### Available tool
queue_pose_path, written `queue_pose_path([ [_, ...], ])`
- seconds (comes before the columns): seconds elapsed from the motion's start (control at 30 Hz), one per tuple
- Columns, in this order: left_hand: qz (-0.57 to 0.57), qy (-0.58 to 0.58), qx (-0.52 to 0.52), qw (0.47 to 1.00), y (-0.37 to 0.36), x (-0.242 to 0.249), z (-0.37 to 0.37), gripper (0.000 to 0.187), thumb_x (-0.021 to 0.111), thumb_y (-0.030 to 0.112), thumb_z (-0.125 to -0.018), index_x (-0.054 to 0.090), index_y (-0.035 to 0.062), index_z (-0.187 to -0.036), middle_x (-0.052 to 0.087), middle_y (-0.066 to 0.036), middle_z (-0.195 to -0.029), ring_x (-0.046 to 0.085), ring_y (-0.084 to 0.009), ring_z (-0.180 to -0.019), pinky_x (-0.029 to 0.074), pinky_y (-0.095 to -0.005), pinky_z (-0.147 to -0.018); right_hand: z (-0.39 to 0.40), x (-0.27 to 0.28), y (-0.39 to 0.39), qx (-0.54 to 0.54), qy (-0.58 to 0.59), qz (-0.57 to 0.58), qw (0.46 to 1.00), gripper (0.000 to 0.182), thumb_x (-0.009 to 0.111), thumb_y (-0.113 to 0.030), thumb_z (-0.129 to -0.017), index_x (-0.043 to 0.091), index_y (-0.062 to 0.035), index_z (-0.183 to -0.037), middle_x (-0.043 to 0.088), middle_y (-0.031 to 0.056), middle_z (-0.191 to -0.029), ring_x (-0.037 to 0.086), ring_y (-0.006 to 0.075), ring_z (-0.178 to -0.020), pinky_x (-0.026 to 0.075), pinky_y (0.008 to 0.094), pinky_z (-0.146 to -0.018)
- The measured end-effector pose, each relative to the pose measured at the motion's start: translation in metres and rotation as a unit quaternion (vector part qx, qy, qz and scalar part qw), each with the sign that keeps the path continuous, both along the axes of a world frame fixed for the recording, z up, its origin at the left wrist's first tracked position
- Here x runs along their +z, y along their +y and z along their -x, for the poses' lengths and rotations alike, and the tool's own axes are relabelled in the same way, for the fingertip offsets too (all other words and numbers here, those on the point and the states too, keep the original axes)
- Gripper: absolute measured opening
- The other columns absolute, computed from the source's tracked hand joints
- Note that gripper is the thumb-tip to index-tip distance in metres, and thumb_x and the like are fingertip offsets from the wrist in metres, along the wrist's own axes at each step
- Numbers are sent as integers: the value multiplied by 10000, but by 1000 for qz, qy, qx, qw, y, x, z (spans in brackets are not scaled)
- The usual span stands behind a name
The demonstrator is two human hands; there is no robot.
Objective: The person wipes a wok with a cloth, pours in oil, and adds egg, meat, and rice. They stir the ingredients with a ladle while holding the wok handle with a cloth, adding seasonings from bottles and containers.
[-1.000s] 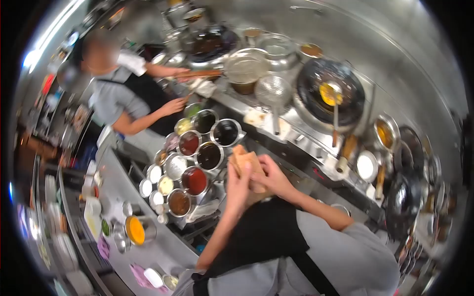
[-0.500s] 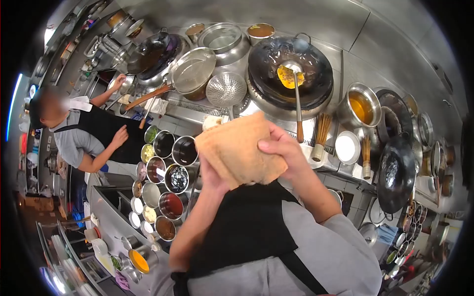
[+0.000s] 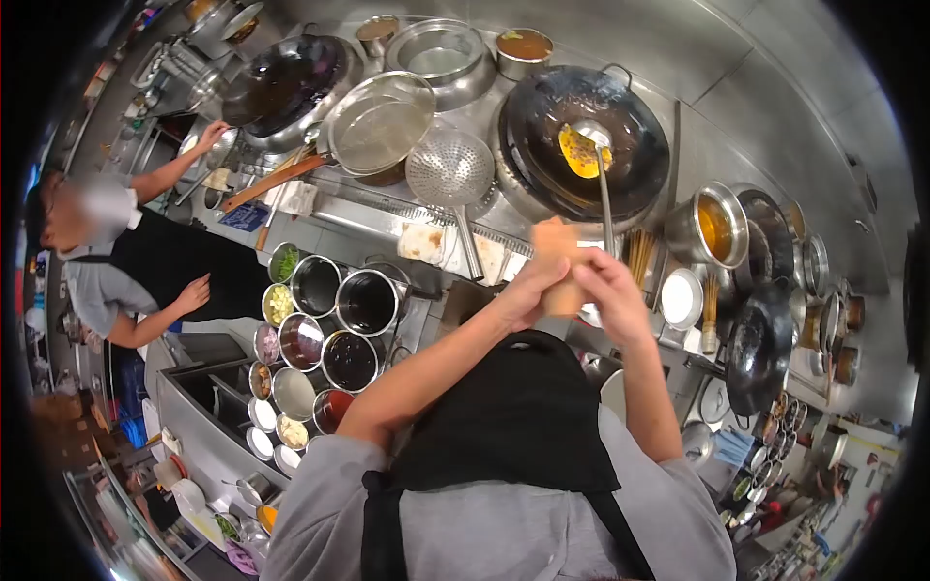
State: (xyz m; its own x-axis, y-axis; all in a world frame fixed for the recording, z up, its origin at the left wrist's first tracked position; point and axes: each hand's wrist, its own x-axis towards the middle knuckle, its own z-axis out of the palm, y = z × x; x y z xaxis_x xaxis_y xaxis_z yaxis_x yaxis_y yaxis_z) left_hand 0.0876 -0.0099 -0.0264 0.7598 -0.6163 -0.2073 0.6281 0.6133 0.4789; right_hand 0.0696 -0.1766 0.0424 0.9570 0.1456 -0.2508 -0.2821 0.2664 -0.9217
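Note:
A tan cloth (image 3: pixel 560 298), bunched into a narrow bundle and blurred at its top end, is gripped between my two hands in front of my apron. My left hand (image 3: pixel 531 290) closes round it from the left. From the right, my right hand (image 3: pixel 610 289) presses on it with bent fingers, close against the left. Beyond them sits a dark wok (image 3: pixel 635 121) holding a yellow egg-like mixture (image 3: pixel 579 155). A ladle (image 3: pixel 604 194) rests in the wok, its handle reaching toward my hands, which hide the handle's end.
A perforated skimmer (image 3: pixel 449 168) and a wooden-handled strainer (image 3: pixel 380 126) lie left of the wok. Several seasoning pots (image 3: pixel 368 302) stand at left. A pot of amber liquid (image 3: pixel 714 228), bamboo brushes (image 3: pixel 712 310) and a white bowl (image 3: pixel 682 297) are at right. A co-worker (image 3: pixel 165 252) stands at far left.
The cloth was spread out as a broad folded pad; now it is bunched small between my hands. Both hands have moved right and come together. The view has shifted slightly.

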Motion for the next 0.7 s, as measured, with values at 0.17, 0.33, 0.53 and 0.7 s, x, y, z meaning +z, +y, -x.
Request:
queue_pose_path([
  [0.17, -122, 34, -8, 992, 25, -44, 2, 318, 641, 252, -912, 556, 42, -1135, 655, -86, -957, 656, -193, -797, 547, -325, -699, -32, -88, -31, -79, -106, 309, 942, 480, 671, -181, -871, 479, 22, -1262, 623, 94, -931, 620, 227, -917, 522, 371, -811],
  [0.33, -202, 88, -5, 975, 67, -58, 22, 272, 686, 168, -863, 567, 15, -1053, 659, -91, -875, 657, -193, -765, 552, -308, -674, -47, -181, -83, -16, 12, 626, 779, 638, 575, -190, -875, 294, 32, -1403, 643, 265, -829, 637, 426, -844, 497, 516, -763],
  [0.53, -261, 66, 22, 963, 86, -67, 31, 315, 700, 132, -837, 538, 25, -1086, 658, -98, -894, 658, -196, -745, 553, -312, -638, -1, -109, -82, -54, 32, 456, 888, 287, 594, -193, -875, 535, -9, -1087, 566, 123, -704, 576, 226, -589, 458, 378, -551],
  [0.7, -359, -40, 65, 930, 75, -62, 23, 474, 726, 90, -804, 508, 18, -1219, 629, -74, -1029, 627, -168, -904, 514, -305, -812, 36, -28, -116, 47, 175, 297, 937, 207, 593, -184, -916, 576, -47, -1070, 497, 8, -603, 456, 102, -420, 369, 274, -367],
])
